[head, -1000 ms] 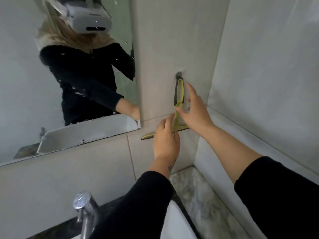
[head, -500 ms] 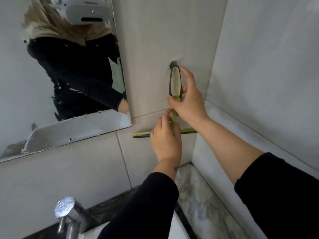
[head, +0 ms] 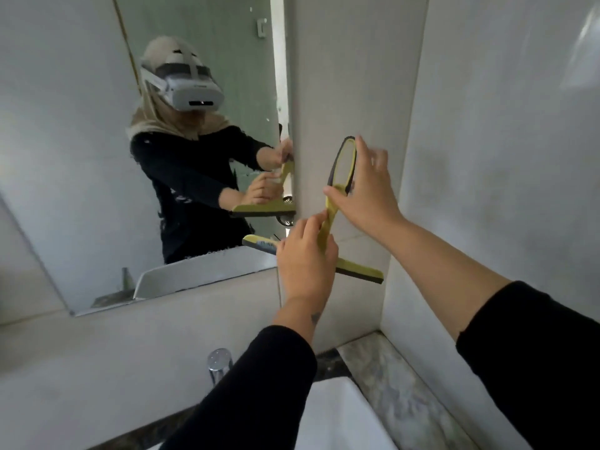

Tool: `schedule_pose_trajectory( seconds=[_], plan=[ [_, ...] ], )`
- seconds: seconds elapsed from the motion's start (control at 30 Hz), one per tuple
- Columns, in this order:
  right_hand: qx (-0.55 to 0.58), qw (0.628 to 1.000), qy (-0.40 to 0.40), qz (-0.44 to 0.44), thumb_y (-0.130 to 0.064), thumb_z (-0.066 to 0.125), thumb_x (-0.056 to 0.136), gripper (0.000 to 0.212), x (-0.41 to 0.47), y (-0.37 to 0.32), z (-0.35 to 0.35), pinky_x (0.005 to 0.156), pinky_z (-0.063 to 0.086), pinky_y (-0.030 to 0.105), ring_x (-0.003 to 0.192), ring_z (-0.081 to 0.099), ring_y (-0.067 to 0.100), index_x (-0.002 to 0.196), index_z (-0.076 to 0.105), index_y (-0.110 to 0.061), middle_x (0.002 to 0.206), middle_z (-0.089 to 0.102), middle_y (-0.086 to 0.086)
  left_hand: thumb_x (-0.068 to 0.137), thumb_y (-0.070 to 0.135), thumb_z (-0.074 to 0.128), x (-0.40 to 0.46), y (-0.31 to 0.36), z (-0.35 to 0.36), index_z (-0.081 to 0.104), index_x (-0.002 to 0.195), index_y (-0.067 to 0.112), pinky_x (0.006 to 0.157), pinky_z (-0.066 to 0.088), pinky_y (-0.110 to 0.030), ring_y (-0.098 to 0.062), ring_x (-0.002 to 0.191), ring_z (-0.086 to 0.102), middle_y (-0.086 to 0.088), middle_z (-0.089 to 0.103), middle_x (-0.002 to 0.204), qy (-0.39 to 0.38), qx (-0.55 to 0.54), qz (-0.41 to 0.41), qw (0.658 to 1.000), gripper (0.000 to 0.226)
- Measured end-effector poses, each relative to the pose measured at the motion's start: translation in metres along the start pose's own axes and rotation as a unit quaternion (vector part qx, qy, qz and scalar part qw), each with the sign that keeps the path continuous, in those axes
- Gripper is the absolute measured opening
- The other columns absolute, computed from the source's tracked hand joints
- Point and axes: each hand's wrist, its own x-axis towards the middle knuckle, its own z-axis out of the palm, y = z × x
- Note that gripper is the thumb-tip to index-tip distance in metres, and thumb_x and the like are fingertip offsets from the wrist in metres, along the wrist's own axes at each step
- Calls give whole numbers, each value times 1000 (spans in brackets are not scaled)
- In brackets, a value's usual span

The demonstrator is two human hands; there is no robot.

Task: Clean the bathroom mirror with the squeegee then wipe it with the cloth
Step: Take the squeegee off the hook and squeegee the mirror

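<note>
A yellow-green squeegee (head: 357, 271) with a dark looped handle is held in the air in front of the tiled wall, just right of the mirror (head: 81, 157). My left hand (head: 305, 258) grips its neck just above the blade. My right hand (head: 363, 193) pinches the lower part of the handle loop, its other fingers spread. The blade's left end overlaps the mirror's lower right corner. The mirror reflects a person in a headset holding the squeegee. No cloth is visible.
A chrome tap (head: 220, 363) and a white basin (head: 337, 414) sit below my arms. A marble counter (head: 399, 394) runs into the corner at lower right. Tiled walls (head: 503, 157) close in on the right.
The squeegee has come off its wall hook and moved left and away from the wall, now tilted. The view has shifted so more of the mirror shows.
</note>
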Motion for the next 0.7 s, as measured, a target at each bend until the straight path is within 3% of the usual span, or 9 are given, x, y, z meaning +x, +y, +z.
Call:
schedule_pose_trajectory(
  seconds=[0.07, 0.17, 0.33, 0.43, 0.53, 0.6, 0.7],
  plan=[
    [-109, 991, 3, -77, -36, 65, 84, 87, -2, -30, -13, 111, 30, 45, 136, 24, 31, 150, 12, -20, 150, 19, 12, 81, 15, 62, 13, -1, -33, 60, 117, 20, 77, 41, -35, -21, 89, 61, 2, 64, 100, 10, 19, 20, 1000, 37],
    [-226, 951, -35, -208, -35, 56, 89, 66, -2, -77, -30, 116, 4, 57, 146, 4, 29, 147, 26, -29, 157, 14, 7, 81, 17, 62, 33, -3, -83, 60, 119, 19, 77, 48, -40, -22, 91, 62, 1, 65, 102, 28, 34, 53, 998, 38],
    [-300, 881, -64, -359, -31, 59, 85, 47, 7, -148, -44, 110, -13, 61, 147, 8, 22, 131, 52, -34, 152, 33, -2, 80, 19, 65, 66, -5, -163, 59, 118, 21, 79, 44, -35, -19, 93, 59, 3, 64, 107, 37, 78, 98, 991, 39],
    [-304, 863, -30, -402, -29, 63, 86, 35, 18, -184, -44, 110, -11, 61, 140, 29, 23, 122, 61, -31, 133, 53, -3, 77, 17, 68, 84, -8, -203, 60, 115, 18, 74, 38, -31, -17, 83, 53, 0, 65, 102, 59, 106, 111, 986, 39],
    [-289, 852, -3, -437, -29, 68, 84, 28, 31, -211, -41, 112, -4, 61, 122, 48, 24, 112, 68, -32, 111, 62, -2, 78, 15, 64, 100, -14, -235, 60, 110, 19, 72, 49, -40, -24, 79, 59, 1, 65, 96, 61, 133, 128, 981, 32],
    [-293, 845, -2, -446, -29, 68, 85, 29, 42, -226, -36, 114, 2, 59, 115, 50, 26, 113, 68, -34, 106, 62, -2, 80, 15, 63, 110, -19, -253, 59, 110, 20, 73, 51, -44, -24, 83, 59, 1, 65, 99, 73, 141, 144, 977, 31],
    [-281, 856, 5, -433, -32, 64, 88, 32, 61, -249, -37, 115, 14, 52, 112, 47, 28, 119, 64, -38, 105, 59, 0, 82, 18, 65, 126, -25, -278, 54, 118, 22, 84, 47, -32, -17, 100, 54, 1, 61, 112, 123, 138, 157, 970, 38]
  ],
)
